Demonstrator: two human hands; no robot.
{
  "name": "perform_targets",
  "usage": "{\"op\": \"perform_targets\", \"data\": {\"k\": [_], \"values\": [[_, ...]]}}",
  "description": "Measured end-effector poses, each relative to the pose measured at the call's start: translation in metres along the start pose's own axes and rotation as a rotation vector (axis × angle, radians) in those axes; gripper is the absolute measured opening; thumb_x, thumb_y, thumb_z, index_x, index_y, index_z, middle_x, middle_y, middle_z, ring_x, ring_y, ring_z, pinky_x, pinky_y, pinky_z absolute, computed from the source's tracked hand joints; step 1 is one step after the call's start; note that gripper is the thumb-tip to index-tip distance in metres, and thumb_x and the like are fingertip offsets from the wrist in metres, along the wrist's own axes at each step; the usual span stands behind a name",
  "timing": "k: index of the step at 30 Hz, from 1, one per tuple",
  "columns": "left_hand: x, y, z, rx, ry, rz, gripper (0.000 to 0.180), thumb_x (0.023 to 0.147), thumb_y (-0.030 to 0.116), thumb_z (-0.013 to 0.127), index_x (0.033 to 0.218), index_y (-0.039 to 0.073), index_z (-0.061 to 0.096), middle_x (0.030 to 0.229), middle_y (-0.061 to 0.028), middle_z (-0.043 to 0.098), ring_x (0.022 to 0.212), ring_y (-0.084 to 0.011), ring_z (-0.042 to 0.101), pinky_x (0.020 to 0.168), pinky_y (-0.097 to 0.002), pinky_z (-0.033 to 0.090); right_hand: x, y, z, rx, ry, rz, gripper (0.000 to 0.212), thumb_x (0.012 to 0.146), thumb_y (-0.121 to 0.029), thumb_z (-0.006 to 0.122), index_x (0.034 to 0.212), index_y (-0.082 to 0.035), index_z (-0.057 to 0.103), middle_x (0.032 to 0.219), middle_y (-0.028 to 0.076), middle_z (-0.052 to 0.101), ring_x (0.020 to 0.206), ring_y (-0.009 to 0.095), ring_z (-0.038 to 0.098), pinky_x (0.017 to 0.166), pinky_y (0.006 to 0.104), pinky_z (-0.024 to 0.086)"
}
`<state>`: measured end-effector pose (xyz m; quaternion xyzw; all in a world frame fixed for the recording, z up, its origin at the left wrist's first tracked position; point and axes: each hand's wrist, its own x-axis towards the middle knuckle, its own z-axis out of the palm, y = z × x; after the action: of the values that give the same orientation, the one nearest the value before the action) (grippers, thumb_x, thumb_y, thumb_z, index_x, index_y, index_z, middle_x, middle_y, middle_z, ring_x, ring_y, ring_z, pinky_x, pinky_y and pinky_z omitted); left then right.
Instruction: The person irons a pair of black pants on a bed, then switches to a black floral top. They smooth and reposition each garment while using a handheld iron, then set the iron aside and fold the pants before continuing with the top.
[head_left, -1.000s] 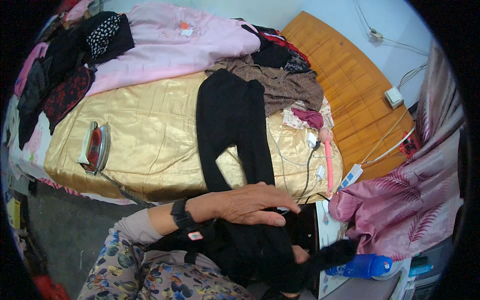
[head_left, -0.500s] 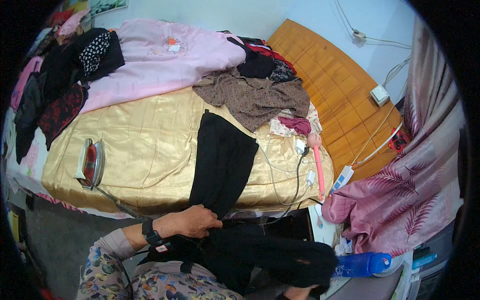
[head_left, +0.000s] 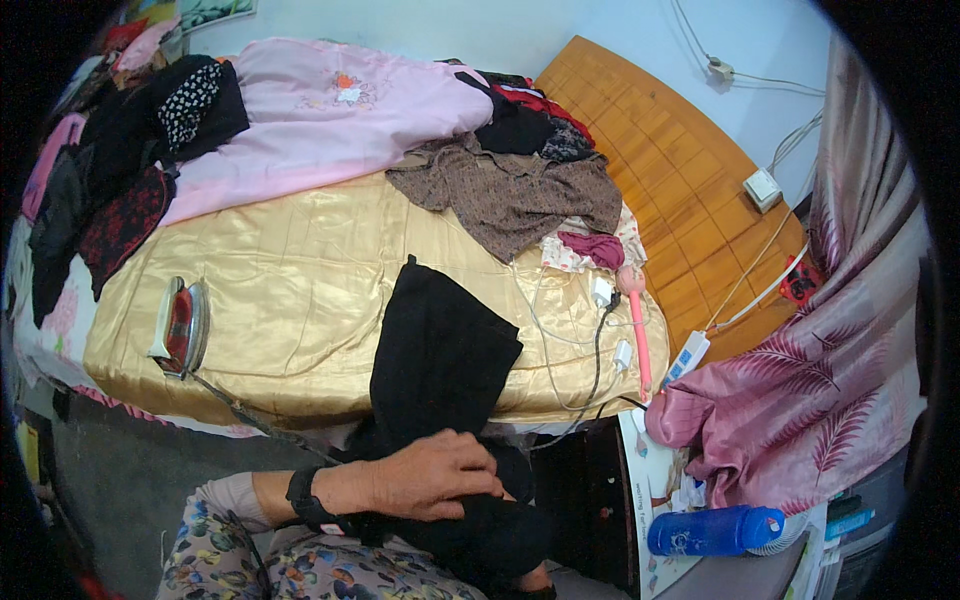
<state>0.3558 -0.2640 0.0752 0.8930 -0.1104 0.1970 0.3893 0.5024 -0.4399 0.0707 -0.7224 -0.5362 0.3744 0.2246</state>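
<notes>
A black garment (head_left: 440, 350) lies partly on the gold bedsheet (head_left: 300, 290) and hangs over the bed's near edge into my lap. My left hand (head_left: 430, 478), with a black band on its wrist, rests on top of the bunched lower part, fingers curled into the cloth. Only a sliver of my right hand (head_left: 537, 579) shows at the bottom edge, under the bundled garment; its fingers are hidden.
A clothes iron (head_left: 180, 325) stands on the sheet at the left, its cord trailing toward me. A brown garment (head_left: 520, 195) and heaped clothes lie farther back. Cables and a pink-handled tool (head_left: 636, 325) lie near the wooden headboard (head_left: 690, 180). A blue bottle (head_left: 715, 530) lies at lower right, beside a pink curtain (head_left: 820, 400).
The black garment, stretched long across the bed a second ago, now lies shorter and more gathered at the near edge. My left hand has shifted on the bundle.
</notes>
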Motion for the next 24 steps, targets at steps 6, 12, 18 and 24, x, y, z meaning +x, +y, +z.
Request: {"op": "perform_targets", "data": {"k": [6,12,18,24], "values": [[-0.007,-0.024,0.006,-0.456,-0.299,-0.341,0.097,0.08,0.007,0.079,0.163,0.026,0.033,0.157,-0.0169,0.04,0.138,-0.0385,0.048,0.111,-0.0482,0.047,-0.003,0.039,0.013,0.332,-0.002,0.093,0.053,0.096,-0.027,0.073,0.141,-0.004,0.057,0.132,0.018,0.065,0.119,0.028,0.066,0.102,0.0382,0.054],[-0.002,-0.042,0.025,-0.315,-0.775,-0.27,0.086,0.076,-0.007,0.064,0.156,0.015,0.044,0.114,-0.0239,0.07,0.105,-0.0422,0.068,0.089,-0.0498,0.055,-0.005,0.094,0.014,0.21,-0.098,0.101,0.04,0.101,-0.016,0.066,0.138,-0.003,0.061,0.132,0.017,0.064,0.122,0.025,0.064,0.104,0.0352,0.053],[0.134,-0.103,-0.176,0.421,0.303,-0.592,0.051,0.082,-0.001,0.06,0.131,0.011,0.066,0.102,-0.021,0.074,0.086,-0.0348,0.072,0.075,-0.047,0.059,0.005,0.109,0.004,0.319,0.052,0.247,0.039,0.097,-0.012,0.073,0.133,0.0,0.064,0.128,0.016,0.066,0.111,0.022,0.069,0.094,0.0326,0.057],[0.251,-0.07,-0.369,0.89,1.135,0.192,0.058,0.083,0.017,0.075,0.138,0.009,0.058,0.117,-0.0213,0.068,0.104,-0.0344,0.068,0.093,-0.0448,0.055,0.006,0.115,0.026,0.37,0.262,0.23,0.039,0.093,-0.006,0.076,0.13,0.002,0.065,0.124,0.019,0.07,0.096,0.019,0.073,0.082,0.032,0.059]]}}
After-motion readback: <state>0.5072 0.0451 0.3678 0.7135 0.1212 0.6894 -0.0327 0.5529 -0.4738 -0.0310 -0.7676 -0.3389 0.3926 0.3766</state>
